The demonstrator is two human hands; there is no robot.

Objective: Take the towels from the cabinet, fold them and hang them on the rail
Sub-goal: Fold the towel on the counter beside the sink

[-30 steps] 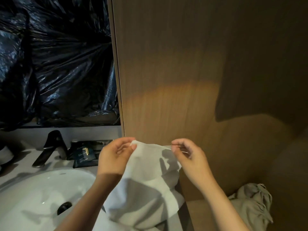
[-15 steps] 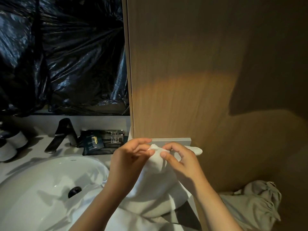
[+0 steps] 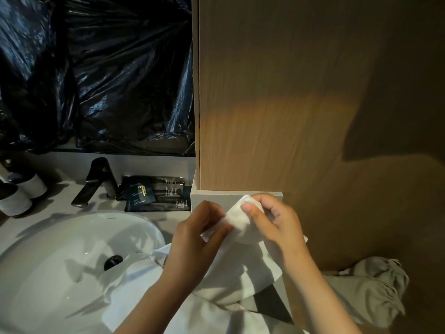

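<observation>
Towel [image 3: 237, 220], white, is held up by its top end between both hands, just in front of the ledge under the wood cabinet panel [image 3: 289, 116]. Left hand [image 3: 196, 239] has fingers [image 3: 214, 220] curled over the left edge; right hand [image 3: 277, 225] nips the corner with thumb and forefinger. The hands nearly touch. The rest hangs down and toward the person, long axis near vertical, its lower part slumped over the desk [image 3: 166, 216] edge and sink [image 3: 72, 249] rim. Probably mid-fold, corners matched. Rail not in view. Grey cloth heap [image 3: 368, 292] lies well right.

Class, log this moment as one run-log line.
step: folding | left hand: pinches white towel | right hand: pinches towel corner | towel end: draped into sink
</observation>
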